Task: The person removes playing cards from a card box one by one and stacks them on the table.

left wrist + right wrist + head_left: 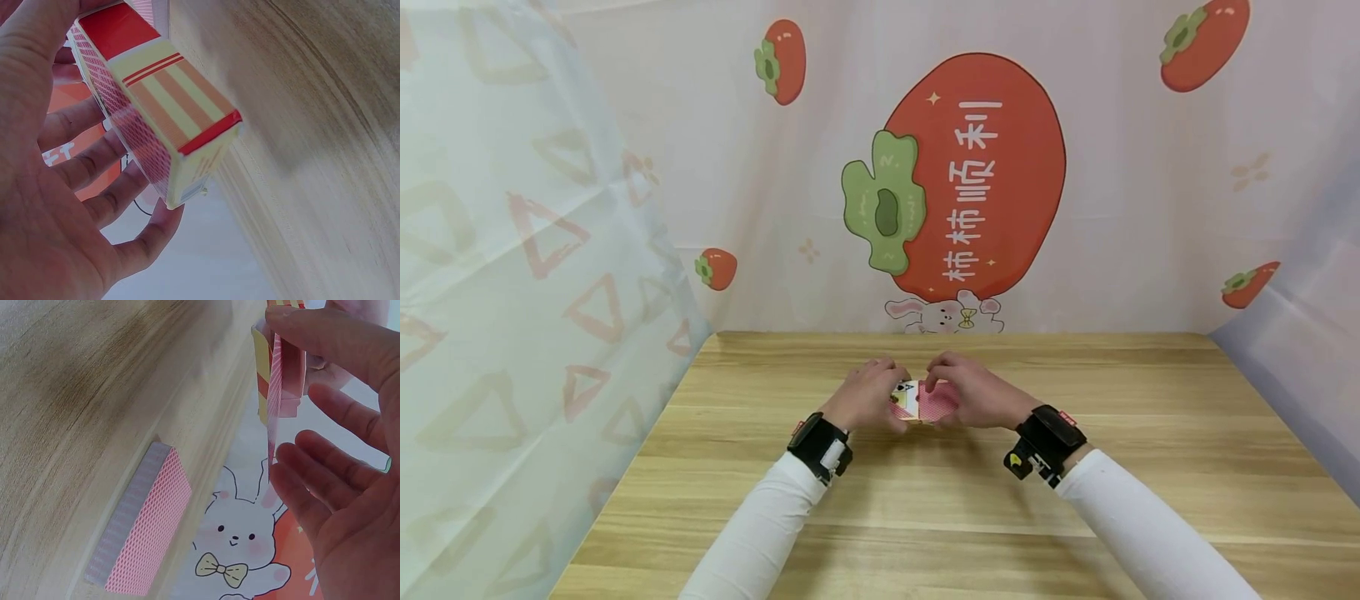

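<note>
White sleeves (752, 533) foremost; left hand (867, 395) grips card box (165, 81), probably light, crushable; right hand (983, 392) holds thin card (938, 405), best pinched by edges.

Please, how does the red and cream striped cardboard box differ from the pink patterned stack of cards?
The red and cream striped cardboard box is held in the left hand, while the pink patterned stack of cards lies flat on the wooden table. The box's narrow side carries red, cream and orange bands; the stack's visible long side looks mostly grey. Both have a lattice pattern on a broad face.
</note>
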`<state>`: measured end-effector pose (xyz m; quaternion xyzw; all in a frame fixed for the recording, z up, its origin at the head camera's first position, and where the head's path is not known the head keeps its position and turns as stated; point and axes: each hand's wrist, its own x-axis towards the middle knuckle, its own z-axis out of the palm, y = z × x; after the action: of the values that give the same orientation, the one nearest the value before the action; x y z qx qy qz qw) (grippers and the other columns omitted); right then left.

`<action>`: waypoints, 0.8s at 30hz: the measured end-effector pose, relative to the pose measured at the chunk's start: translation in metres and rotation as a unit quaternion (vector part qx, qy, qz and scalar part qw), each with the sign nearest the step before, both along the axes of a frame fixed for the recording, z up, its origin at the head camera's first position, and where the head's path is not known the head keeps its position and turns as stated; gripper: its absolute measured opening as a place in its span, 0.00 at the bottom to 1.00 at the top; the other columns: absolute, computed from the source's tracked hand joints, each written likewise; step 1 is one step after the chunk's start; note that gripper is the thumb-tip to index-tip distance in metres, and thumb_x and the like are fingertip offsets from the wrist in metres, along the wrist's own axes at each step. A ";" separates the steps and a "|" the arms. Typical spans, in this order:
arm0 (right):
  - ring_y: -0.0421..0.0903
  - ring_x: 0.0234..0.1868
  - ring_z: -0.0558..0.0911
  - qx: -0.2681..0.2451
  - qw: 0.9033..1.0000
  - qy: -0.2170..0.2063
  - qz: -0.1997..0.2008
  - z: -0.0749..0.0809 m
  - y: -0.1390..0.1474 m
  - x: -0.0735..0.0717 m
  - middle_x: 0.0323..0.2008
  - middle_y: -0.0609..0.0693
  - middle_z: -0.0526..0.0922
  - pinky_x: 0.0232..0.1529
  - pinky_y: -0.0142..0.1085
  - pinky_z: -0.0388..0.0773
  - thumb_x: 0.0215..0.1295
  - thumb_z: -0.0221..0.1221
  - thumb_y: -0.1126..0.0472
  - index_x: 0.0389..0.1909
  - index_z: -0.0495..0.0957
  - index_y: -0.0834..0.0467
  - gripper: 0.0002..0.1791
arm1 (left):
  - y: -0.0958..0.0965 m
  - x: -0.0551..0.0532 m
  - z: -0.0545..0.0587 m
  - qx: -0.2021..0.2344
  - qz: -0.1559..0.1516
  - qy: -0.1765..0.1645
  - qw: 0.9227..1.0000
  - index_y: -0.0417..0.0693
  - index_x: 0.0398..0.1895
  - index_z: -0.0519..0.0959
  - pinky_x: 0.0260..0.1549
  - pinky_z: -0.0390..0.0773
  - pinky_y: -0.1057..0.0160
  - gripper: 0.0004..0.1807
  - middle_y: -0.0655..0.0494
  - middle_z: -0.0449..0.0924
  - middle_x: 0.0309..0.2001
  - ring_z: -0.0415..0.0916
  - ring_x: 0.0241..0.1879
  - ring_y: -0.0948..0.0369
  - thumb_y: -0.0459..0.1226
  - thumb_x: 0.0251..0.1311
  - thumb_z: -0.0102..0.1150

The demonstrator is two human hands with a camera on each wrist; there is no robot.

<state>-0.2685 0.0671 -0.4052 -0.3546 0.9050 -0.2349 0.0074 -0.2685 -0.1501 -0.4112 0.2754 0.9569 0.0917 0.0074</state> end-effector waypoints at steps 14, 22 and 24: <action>0.41 0.50 0.69 0.014 1.000 0.001 0.007 0.001 0.000 0.001 0.49 0.39 0.68 0.47 0.31 0.68 0.36 0.73 0.50 0.40 0.76 0.46 0.26 | -0.001 0.001 0.001 0.002 0.001 -0.002 1.000 0.53 0.53 0.73 0.48 0.67 0.49 0.39 0.60 0.69 0.45 0.67 0.46 0.59 0.56 0.32 0.71; 0.41 0.43 0.71 0.017 1.000 -0.008 0.013 0.002 0.002 0.002 0.43 0.40 0.73 0.43 0.31 0.69 0.37 0.73 0.54 0.44 0.75 0.48 0.28 | -0.001 0.001 -0.001 0.008 -0.002 0.006 1.000 0.53 0.51 0.74 0.47 0.68 0.51 0.38 0.60 0.69 0.45 0.67 0.45 0.60 0.55 0.32 0.71; 0.41 0.42 0.71 0.019 1.000 -0.010 0.015 0.002 0.002 0.003 0.42 0.41 0.74 0.42 0.31 0.70 0.38 0.72 0.55 0.45 0.75 0.49 0.28 | -0.002 0.002 -0.001 0.012 -0.003 0.005 1.000 0.53 0.51 0.74 0.46 0.67 0.51 0.37 0.60 0.69 0.44 0.67 0.45 0.60 0.54 0.32 0.71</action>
<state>-0.2657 0.0692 -0.4030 -0.3657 0.9037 -0.2210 0.0268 -0.2668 -0.1519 -0.4123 0.2790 0.9549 0.1014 -0.0006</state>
